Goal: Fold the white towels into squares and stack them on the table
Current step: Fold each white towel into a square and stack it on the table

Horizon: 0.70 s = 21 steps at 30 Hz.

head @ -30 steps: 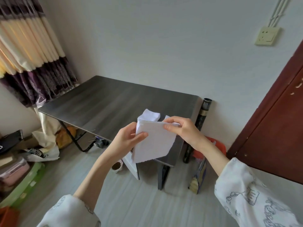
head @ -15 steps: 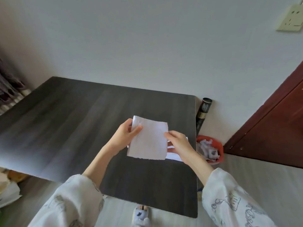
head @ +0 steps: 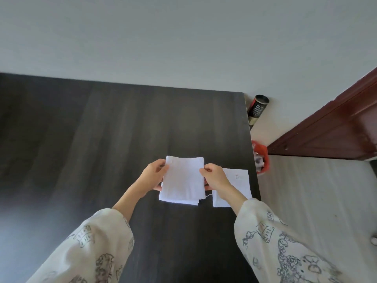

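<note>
I hold the folded towel (head: 182, 180) above the desk (head: 102, 139), near its right edge. My left hand (head: 153, 176) pinches its left side, thumb on top and fingers beneath. My right hand (head: 214, 177) pinches its right side the same way. It looks nearly square, though a lower layer peeks out along the near edge, so I judge the fold is almost done. A second towel (head: 238, 180) lies flat by the desk's right edge, just beside mine and partly under my right wrist. Next I should square the layers, then set this one squarely on the other. I count two white towels, both near the right edge.
</note>
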Tool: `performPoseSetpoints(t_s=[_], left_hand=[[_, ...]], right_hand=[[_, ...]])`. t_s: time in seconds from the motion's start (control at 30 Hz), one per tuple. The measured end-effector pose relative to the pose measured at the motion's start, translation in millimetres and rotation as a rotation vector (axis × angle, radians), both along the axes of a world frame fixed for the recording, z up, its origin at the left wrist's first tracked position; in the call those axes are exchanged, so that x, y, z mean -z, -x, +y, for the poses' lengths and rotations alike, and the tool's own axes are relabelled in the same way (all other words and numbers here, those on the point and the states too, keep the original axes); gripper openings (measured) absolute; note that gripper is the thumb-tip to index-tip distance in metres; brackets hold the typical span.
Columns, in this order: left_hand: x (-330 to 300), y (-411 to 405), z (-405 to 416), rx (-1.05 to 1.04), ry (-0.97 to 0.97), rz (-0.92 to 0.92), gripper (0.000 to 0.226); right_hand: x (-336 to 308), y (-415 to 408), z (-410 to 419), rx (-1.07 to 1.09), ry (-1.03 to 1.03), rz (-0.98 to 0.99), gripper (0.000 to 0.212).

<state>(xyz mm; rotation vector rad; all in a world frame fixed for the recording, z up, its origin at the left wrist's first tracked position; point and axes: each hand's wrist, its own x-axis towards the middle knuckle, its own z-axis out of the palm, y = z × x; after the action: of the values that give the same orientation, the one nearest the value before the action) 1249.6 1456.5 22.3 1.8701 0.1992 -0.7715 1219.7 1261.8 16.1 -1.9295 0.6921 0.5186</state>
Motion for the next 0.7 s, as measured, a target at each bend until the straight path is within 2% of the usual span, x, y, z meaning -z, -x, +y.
performPoseSetpoints(t_s=[0.33,0.47,0.6,0.7], left_hand=[[34,-19,-1,0.110,-0.159,0.033,0.023],[38,-21,-3,0.140,-0.185,0.058,0.022],[43,-21,-4,0.158,-0.216,0.076,0.023],[46,-20,-3,0.159,-0.236,0.070,0.023]], right_hand=[[35,-8,6,0.045,0.033,0.155,0.023],[42,-6,8,0.055,0.048,0.175,0.014],[49,-6,9,0.015,0.121,0.155,0.017],[54,-5,10,-0.023,0.152,0.106,0.008]])
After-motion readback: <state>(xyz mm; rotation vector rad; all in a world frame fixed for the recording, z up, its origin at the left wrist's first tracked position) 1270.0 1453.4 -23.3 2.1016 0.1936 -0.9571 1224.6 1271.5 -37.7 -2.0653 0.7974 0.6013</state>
